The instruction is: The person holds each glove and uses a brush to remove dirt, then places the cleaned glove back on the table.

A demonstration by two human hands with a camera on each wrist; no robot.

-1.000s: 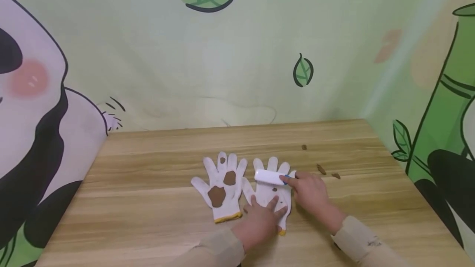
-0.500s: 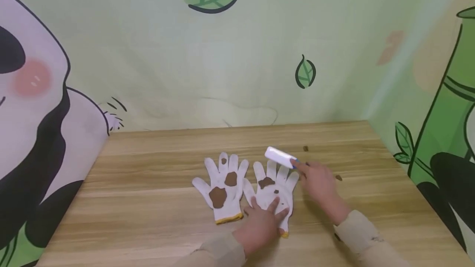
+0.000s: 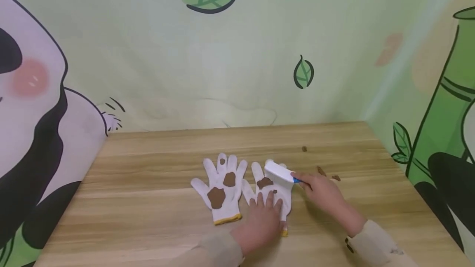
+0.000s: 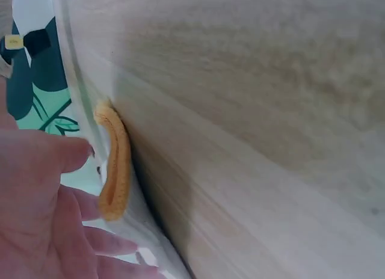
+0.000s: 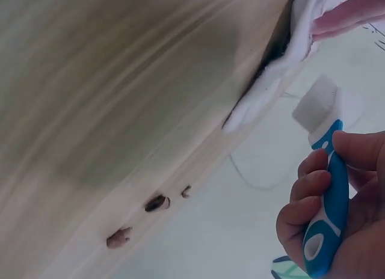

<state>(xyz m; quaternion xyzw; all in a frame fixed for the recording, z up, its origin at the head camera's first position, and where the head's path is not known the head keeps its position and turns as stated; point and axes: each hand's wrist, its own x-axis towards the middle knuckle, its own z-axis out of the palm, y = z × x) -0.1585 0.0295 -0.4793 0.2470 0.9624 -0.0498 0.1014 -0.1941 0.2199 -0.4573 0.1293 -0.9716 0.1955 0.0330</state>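
Two white knit gloves with brown patches lie side by side on the wooden table. On the right glove [image 3: 286,196] my left hand [image 3: 261,219] presses flat, fingers pointing away from me over its palm. That glove's orange cuff [image 4: 116,165] stands up beside my thumb in the left wrist view. My right hand [image 3: 323,190] grips a scrub brush [image 5: 335,198] by its blue-and-white handle. Its white head [image 3: 279,171] overlaps the base of the right glove's fingers, just right of a brown patch [image 3: 265,183]. The left glove [image 3: 233,203] lies untouched, with several brown patches.
Small brown bits lie on the table [image 3: 148,184] beyond and right of my right hand: one lump [image 3: 304,148] at the back, others [image 3: 321,170] nearer. A dark piece [image 3: 349,245] lies by my right sleeve. A printed green backdrop [image 3: 237,73] rises behind the table.
The brush left the right glove's brown patch, rose past its fingertips, then came back down at the finger bases. My left hand's spread fingers drew together and slid slightly up the palm.
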